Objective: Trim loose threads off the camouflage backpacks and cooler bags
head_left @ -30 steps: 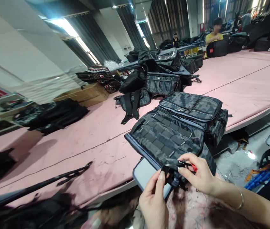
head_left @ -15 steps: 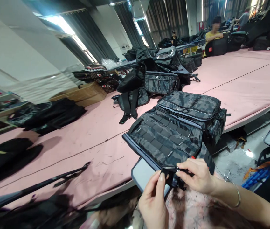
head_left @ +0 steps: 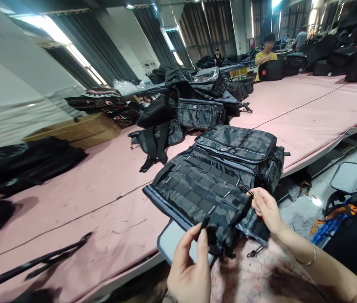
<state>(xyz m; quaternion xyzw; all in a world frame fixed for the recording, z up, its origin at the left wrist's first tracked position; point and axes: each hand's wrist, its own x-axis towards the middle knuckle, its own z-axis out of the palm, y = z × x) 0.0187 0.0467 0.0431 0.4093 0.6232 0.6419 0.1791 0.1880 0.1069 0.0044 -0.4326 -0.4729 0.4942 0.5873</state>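
Observation:
A dark grey camouflage backpack point(head_left: 225, 164) lies unfolded at the table's near edge, rows of webbing facing up. At its near side my left hand point(head_left: 191, 261) is closed, thumb and finger pinching a short black strap end point(head_left: 205, 223). My right hand point(head_left: 266, 210) pinches a thin dark cord-like piece point(head_left: 250, 191) above the bag's right side; its exact kind is too small to tell. Below that hand, a cord with a small black toggle point(head_left: 255, 252) hangs from the bag. A pale grey flap edged in dark trim point(head_left: 172, 242) sticks out under the near edge.
More camouflage bags point(head_left: 200, 113) are heaped farther back on the pink-covered table point(head_left: 294, 109). To the left are a cardboard box point(head_left: 80, 130), dark fabric point(head_left: 30, 164) and a long black strap point(head_left: 39, 263). A co-worker in yellow point(head_left: 265, 57) is across the table.
My hands have moved apart: the right went up and right with the thin piece, while the left stays near the bag's near edge holding the strap end. The view has shifted slightly.

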